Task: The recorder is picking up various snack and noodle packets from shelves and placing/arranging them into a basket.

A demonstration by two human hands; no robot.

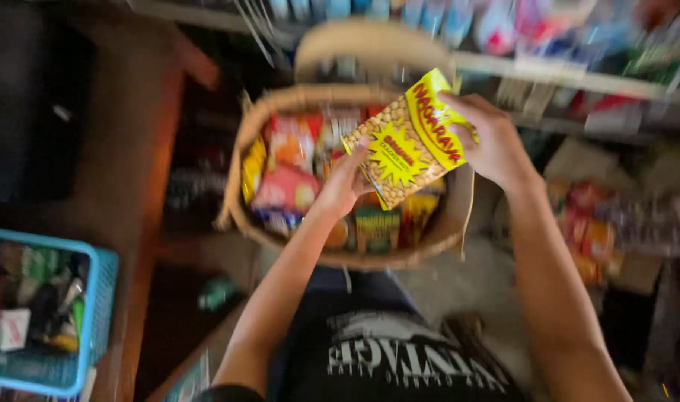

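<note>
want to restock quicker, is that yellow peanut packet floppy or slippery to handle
The yellow packet is probably floppy: both the left hand and right hand support it. Its glossy film may be slippery. The visible nuts suggest some weight and shifting.

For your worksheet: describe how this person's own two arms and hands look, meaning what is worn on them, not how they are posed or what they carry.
Both forearms are bare from elbow to wrist, with no sleeves showing. The left hand and right hand wear no gloves, and no watch, bracelet or ring can be made out, though the picture is blurred. Below the arms is a dark shirt with pale printed lettering.
</note>
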